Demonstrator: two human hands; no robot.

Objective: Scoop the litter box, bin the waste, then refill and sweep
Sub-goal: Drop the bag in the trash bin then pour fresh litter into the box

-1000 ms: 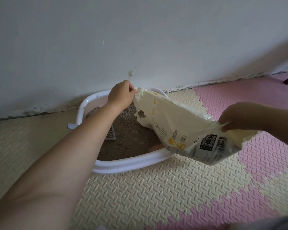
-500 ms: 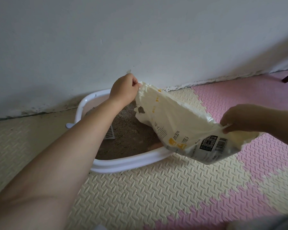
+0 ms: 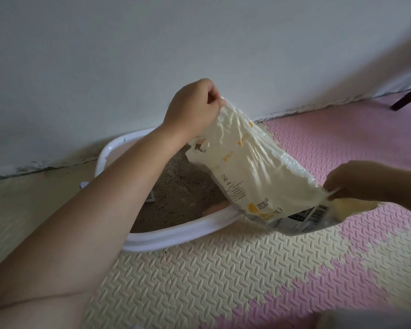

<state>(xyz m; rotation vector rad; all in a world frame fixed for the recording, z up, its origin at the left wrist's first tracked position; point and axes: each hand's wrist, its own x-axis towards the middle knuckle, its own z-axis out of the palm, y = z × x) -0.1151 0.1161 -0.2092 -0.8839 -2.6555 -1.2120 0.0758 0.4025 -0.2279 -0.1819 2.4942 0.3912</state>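
Cream litter bag (image 3: 259,176), seemingly near empty, slanted over white litter box (image 3: 176,236); left hand (image 3: 195,108) pinches upper corner, right hand (image 3: 356,181) pinches lower edge.

head-worn view, facing down and forward, near the floor mat (image 3: 199,281)

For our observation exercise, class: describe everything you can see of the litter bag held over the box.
The litter bag is cream-white crinkly plastic, slack and seemingly near empty, with yellow marks, small print, a barcode at its lower end and a cut-out handle hole. It hangs slanted above the litter box; the left-hand grip pinches its raised end, the right-hand grip its lower edge.
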